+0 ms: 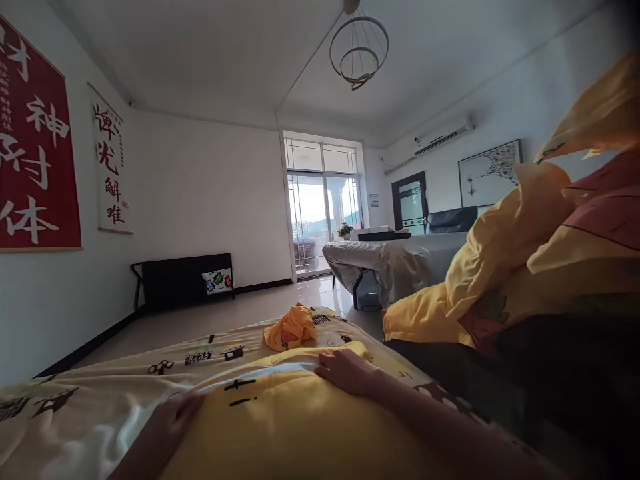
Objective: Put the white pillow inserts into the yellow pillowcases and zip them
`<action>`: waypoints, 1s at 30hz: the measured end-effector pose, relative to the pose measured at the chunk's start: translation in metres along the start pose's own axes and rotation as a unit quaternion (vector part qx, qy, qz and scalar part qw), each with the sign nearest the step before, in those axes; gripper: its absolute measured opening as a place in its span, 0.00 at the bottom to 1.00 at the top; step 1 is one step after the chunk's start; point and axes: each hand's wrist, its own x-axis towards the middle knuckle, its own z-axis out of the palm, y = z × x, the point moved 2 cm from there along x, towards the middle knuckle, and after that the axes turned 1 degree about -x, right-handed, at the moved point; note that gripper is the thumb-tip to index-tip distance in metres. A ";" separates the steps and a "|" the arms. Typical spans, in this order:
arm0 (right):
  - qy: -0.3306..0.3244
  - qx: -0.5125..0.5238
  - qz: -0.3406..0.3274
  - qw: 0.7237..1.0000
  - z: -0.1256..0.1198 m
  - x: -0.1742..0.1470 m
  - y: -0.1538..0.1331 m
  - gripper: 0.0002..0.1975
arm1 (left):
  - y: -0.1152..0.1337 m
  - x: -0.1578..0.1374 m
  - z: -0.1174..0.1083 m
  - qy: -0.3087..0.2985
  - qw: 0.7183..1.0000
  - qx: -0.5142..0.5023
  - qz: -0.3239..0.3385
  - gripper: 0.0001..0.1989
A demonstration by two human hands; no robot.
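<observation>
Head view, single frame. Left hand (173,420): low in frame, laid palm down on the near left edge of a yellow pillow (295,427), fingers loosely together and flat, nothing pinched. Right hand (347,371): resting flat on the far upper edge of the same pillow, fingers extended and slightly spread, forearm running down to the lower right. Pillow: plain yellow with small black marks, lying between both hands on a cream patterned sheet (100,400) printed with black figures, spread across the foreground. Crumpled orange-yellow cloth (291,327): on the sheet beyond the right hand, apart from it. Yellow and red quilt (540,247): bunched in a heap at right, partly blurred at the top edge. Background: covered table (395,263) near a glazed balcony door (323,220), ring ceiling lamp (359,50), red calligraphy banner (35,147) and white scroll (110,163) on the left wall, black bench (183,280) below.
</observation>
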 end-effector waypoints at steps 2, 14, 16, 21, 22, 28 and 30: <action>0.031 -0.003 0.002 1.000 -0.015 0.011 -0.014 0.19 | 0.041 0.017 -0.011 0.047 0.999 -0.011 0.021 0.24; 0.187 0.051 0.041 0.980 -0.078 0.016 0.058 0.31 | 0.039 0.050 -0.100 0.062 0.990 0.124 0.036 0.22; 0.120 0.046 0.019 0.991 -0.031 0.017 0.053 0.28 | 0.009 0.045 -0.057 -0.013 0.992 0.129 0.009 0.23; 0.047 0.039 0.035 0.998 0.071 0.015 0.029 0.22 | -0.039 0.030 0.039 -0.071 0.987 0.125 -0.065 0.25; 0.051 0.040 0.041 0.997 0.078 0.015 0.027 0.23 | -0.043 0.029 0.049 -0.066 0.986 0.130 -0.081 0.25; 0.059 0.034 0.048 0.997 0.067 0.008 0.032 0.22 | -0.039 0.025 0.033 -0.041 0.986 0.134 -0.086 0.26; 0.058 0.028 0.049 0.997 0.061 0.003 0.033 0.22 | -0.035 0.020 0.018 -0.045 0.990 0.113 -0.068 0.28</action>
